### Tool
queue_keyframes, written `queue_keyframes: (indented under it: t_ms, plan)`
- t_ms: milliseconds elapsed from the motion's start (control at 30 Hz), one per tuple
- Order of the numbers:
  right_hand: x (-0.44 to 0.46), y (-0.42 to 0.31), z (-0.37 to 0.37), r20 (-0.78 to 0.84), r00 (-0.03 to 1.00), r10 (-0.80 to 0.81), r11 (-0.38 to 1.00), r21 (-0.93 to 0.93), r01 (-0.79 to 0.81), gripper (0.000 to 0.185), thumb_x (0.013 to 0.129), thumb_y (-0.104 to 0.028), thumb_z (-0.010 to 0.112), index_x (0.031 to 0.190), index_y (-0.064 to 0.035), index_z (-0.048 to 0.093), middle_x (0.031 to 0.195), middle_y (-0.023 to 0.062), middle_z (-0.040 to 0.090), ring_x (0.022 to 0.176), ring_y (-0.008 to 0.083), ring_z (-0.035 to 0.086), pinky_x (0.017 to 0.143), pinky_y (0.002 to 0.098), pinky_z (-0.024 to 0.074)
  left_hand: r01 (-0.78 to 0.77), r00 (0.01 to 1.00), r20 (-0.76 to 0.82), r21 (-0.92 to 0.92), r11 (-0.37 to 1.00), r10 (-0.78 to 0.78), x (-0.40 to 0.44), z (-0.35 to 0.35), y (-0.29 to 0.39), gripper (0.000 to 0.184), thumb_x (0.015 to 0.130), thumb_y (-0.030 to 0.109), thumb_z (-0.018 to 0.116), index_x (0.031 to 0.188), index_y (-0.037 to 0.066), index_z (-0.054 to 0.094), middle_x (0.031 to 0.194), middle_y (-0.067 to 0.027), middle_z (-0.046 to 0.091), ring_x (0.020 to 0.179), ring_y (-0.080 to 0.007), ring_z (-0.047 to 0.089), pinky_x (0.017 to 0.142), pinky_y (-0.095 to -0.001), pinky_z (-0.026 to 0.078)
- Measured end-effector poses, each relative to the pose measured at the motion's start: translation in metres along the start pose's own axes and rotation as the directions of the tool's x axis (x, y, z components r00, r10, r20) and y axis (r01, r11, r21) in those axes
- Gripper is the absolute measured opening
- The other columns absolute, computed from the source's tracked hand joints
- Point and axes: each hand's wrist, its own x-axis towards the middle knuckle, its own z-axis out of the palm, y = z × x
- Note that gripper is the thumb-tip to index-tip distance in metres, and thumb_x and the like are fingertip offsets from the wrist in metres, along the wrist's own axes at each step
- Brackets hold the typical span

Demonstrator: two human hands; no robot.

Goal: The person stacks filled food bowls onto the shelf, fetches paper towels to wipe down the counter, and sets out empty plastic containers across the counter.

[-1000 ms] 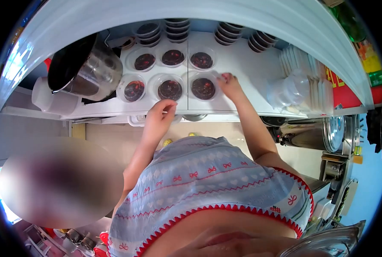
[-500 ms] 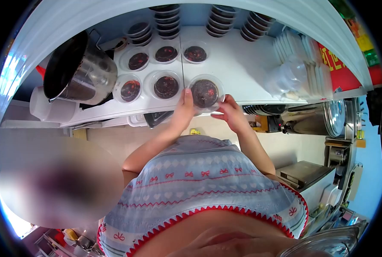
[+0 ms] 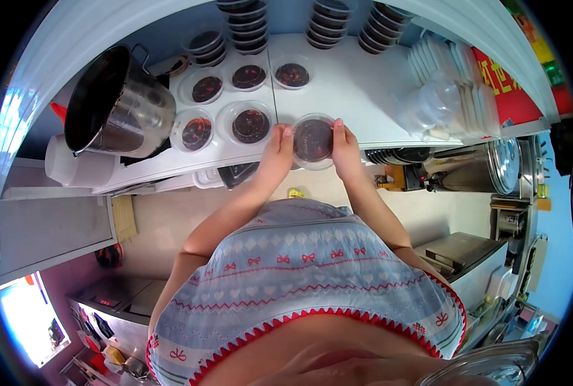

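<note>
A round clear plastic tub (image 3: 313, 143) of dark food is held level at the front edge of the counter. My left hand (image 3: 277, 153) is closed on its left rim, thumb on top. On the opposite side, my right hand (image 3: 346, 152) grips the right rim, with its thumb also on top. The dark contents look hazy, as if under a clear lid. Just left of my left hand stands another tub (image 3: 250, 125) with dark filling and red bits. More such tubs, among them one tub (image 3: 196, 133) farther left, sit on the white counter (image 3: 351, 83).
A large steel pot (image 3: 138, 109) stands at the counter's left. Stacks of filled tubs (image 3: 328, 26) line the back. Stacked clear lids (image 3: 428, 55) and clear empty tubs (image 3: 437, 100) are on the right. Below right is a lidded steel pot (image 3: 466, 170).
My right hand has closed onto the tub's right rim, its thumb now on top. The tub has shifted slightly right, and its contents look hazier. A blurred shape at lower left is gone.
</note>
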Motion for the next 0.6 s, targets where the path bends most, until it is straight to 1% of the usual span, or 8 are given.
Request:
queue_keyframes:
  t_ms: [67,167,267,400,467,533,567,600]
  plan:
    - [-0.001,0.001,0.005,0.056,0.977,0.206,0.914,0.346,-0.213,0.054,0.098,-0.045,0.041,0.102,0.0038,0.063,0.089,0.0079,0.065,0.081,0.0176,0.062,0.075,0.0276,0.0487,-0.071,0.996,-0.047,0.060,0.996,0.074,0.004,-0.005,-0.012,0.040,0.099,0.036,0.042,0.092,-0.002,0.056,0.083,-0.0138,0.060,0.077,-0.0192,0.058,0.068,-0.0337,0.045]
    - [0.004,-0.005,-0.010,0.313,0.905,0.287,0.898,0.241,-0.368,0.053,0.096,-0.047,0.044,0.108,0.0025,0.062,0.098,0.0101,0.066,0.086,0.0142,0.062,0.073,0.0251,0.0501,-0.120,0.993,0.022,0.149,0.982,0.118,0.001,-0.017,0.002,0.033,0.099,0.031,0.045,0.088,0.001,0.053,0.080,-0.0065,0.057,0.072,-0.0116,0.050,0.065,-0.0266,0.043]
    - [0.003,-0.014,0.001,0.286,0.903,0.321,0.942,-0.002,-0.335,0.052,0.097,-0.046,0.044,0.105,0.0013,0.062,0.091,0.0081,0.066,0.081,0.0130,0.062,0.068,0.0242,0.0494,-0.052,0.984,0.173,0.040,0.998,0.044,0.006,-0.018,0.007,0.028,0.099,0.027,0.049,0.090,0.001,0.057,0.087,-0.0035,0.061,0.076,-0.0083,0.050,0.071,-0.0215,0.043]
    - [0.002,-0.010,0.002,0.266,0.938,0.224,0.971,0.025,-0.239,0.055,0.098,-0.045,0.043,0.102,0.0063,0.063,0.093,0.0109,0.066,0.082,0.0147,0.061,0.076,0.0266,0.0489,0.133,0.974,0.213,-0.260,0.956,-0.078,0.001,-0.014,0.023,0.040,0.099,0.035,0.046,0.107,-0.001,0.060,0.102,-0.0066,0.064,0.094,-0.0114,0.056,0.084,-0.0232,0.044]
    - [0.003,-0.010,0.002,0.238,0.942,0.238,0.951,0.141,-0.276,0.056,0.098,-0.045,0.042,0.103,0.0067,0.063,0.095,0.0113,0.066,0.084,0.0155,0.061,0.078,0.0267,0.0481,0.139,0.972,0.225,-0.348,0.927,-0.062,-0.009,-0.009,0.034,0.046,0.099,0.039,0.045,0.113,-0.002,0.060,0.106,-0.0077,0.064,0.099,-0.0127,0.057,0.087,-0.0237,0.043]
    - [0.003,-0.007,0.003,0.259,0.945,0.198,0.932,0.250,-0.263,0.053,0.098,-0.044,0.042,0.105,0.0050,0.062,0.096,0.0106,0.066,0.085,0.0155,0.061,0.079,0.0267,0.0480,0.273,0.962,0.102,-0.441,0.855,-0.254,-0.023,-0.004,0.042,0.055,0.098,0.047,0.041,0.113,-0.002,0.060,0.107,-0.0093,0.063,0.098,-0.0140,0.057,0.087,-0.0254,0.044]
    - [0.002,-0.004,0.004,0.279,0.947,0.160,0.898,0.356,-0.257,0.050,0.098,-0.042,0.042,0.106,0.0034,0.062,0.096,0.0100,0.066,0.086,0.0155,0.060,0.079,0.0268,0.0479,0.083,0.997,0.021,-0.218,0.972,-0.080,-0.014,-0.007,0.014,0.059,0.098,0.048,0.038,0.113,-0.004,0.059,0.103,-0.0115,0.064,0.097,-0.0152,0.056,0.082,-0.0290,0.046]
    - [0.002,-0.003,0.005,0.296,0.947,0.124,0.852,0.458,-0.254,0.047,0.098,-0.040,0.042,0.108,0.0018,0.062,0.096,0.0094,0.066,0.087,0.0155,0.060,0.079,0.0269,0.0478,0.082,0.997,0.019,-0.219,0.972,-0.080,-0.011,-0.015,0.018,0.059,0.098,0.048,0.038,0.113,-0.004,0.059,0.103,-0.0115,0.064,0.097,-0.0152,0.056,0.082,-0.0290,0.046]
